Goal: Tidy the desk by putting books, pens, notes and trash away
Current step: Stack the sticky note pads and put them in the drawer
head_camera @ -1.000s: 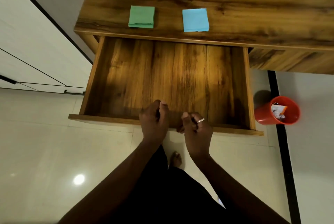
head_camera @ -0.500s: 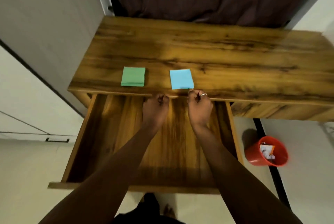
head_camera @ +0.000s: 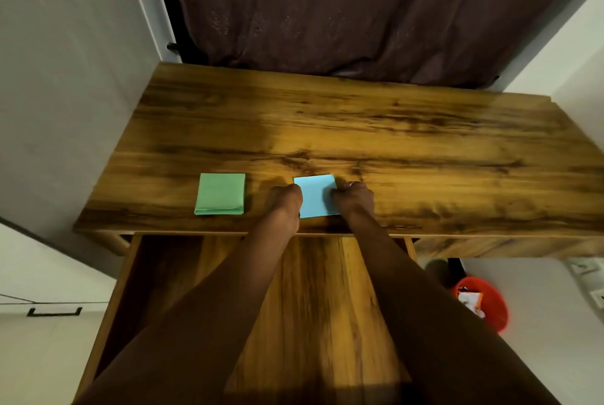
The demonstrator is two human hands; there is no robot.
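Near the front edge of the brown wood-grain table point(head_camera: 359, 130), a light blue square paper pad point(head_camera: 315, 195) is lying flat between the person's two hands. The left hand point(head_camera: 284, 200) is curling its fingers against the pad's left side and the right hand point(head_camera: 353, 198) is doing the same at the right side, so each grip is closing on the pad, which is resting on the wood. Just to the left, apart from the hands, a green square paper pad point(head_camera: 220, 194) is lying flat. Below the table's edge, a wooden drawer point(head_camera: 320, 290) is standing pulled out under both forearms. On the floor to the right, a red plastic bin point(head_camera: 490, 306) is holding a crumpled white and orange wrapper point(head_camera: 470, 299). A dark curtain point(head_camera: 359, 12) is hanging behind the table.
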